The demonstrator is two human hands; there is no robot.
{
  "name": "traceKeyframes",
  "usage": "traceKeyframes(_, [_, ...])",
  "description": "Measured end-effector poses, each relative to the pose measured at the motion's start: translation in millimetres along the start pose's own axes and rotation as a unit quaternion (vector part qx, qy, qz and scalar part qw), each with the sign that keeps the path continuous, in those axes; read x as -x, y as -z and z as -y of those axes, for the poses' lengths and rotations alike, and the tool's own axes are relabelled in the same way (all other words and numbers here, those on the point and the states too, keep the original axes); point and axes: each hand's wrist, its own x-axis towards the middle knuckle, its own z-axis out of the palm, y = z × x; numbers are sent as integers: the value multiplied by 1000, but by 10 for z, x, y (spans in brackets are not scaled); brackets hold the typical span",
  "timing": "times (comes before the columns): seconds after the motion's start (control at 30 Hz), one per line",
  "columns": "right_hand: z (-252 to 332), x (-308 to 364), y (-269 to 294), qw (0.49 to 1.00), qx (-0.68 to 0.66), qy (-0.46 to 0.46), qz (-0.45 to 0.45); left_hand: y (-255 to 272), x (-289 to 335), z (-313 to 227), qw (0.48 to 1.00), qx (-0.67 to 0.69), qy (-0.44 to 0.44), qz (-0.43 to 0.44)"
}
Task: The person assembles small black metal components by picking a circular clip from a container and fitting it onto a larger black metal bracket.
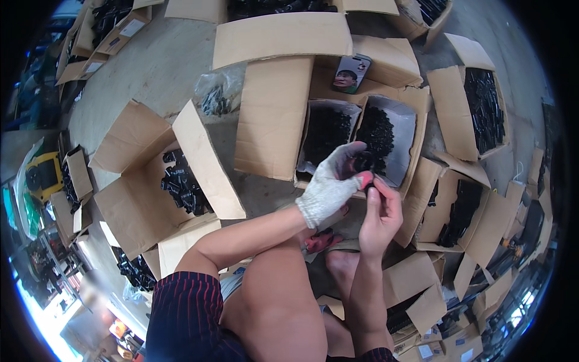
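My left hand (pixel 335 182), in a white knit glove with a soiled palm and a reddish thumb tip, is closed around a black plastic piece (pixel 363 163). My bare right hand (pixel 382 210) meets it, thumb and forefinger pinched at a small dark bit whose kind I cannot make out. Both hands are over the front edge of an open cardboard box (pixel 420 117). Inside that box, two grey trays sit side by side; the left tray (pixel 353 107) and the right tray (pixel 403 123) both hold many small black parts (pixel 375 130).
A phone (pixel 351 73) leans at the back of the box. On the left, an open carton (pixel 129 208) contains black pieces (pixel 183 184). More cartons of black parts stand right (pixel 482 111) and below it (pixel 461 211). A clear plastic bag (pixel 218 93) lies on the floor.
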Motion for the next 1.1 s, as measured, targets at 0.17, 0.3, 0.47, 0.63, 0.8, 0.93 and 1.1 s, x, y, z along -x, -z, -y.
traceKeyframes(0.17, [82, -53, 49, 989, -71, -113, 62, 233, 39, -90, 999, -19, -5, 29])
traceKeyframes(0.3, [0, 64, 38, 996, -26, -55, 69, 298, 115, -75, 999, -8, 26, 27])
traceKeyframes(0.47, [34, 114, 28, 997, 64, -15, 49, 322, 174, -150, 998, -12, 35, 53])
traceKeyframes(0.63, [72, 62, 14, 995, 71, -24, 66, 352, 162, -214, 997, 17, 23, 69])
traceKeyframes(0.8, [-52, 115, -28, 990, 27, -47, 127, 470, 276, -296, 997, -60, -32, 36])
traceKeyframes(0.93, [-81, 185, -38, 989, -15, -87, 118, 370, 207, -175, 995, -83, -42, 42])
traceKeyframes(1.1, [-61, 240, -90, 990, -50, -104, 86, 350, 315, -317, 991, -125, -28, 48])
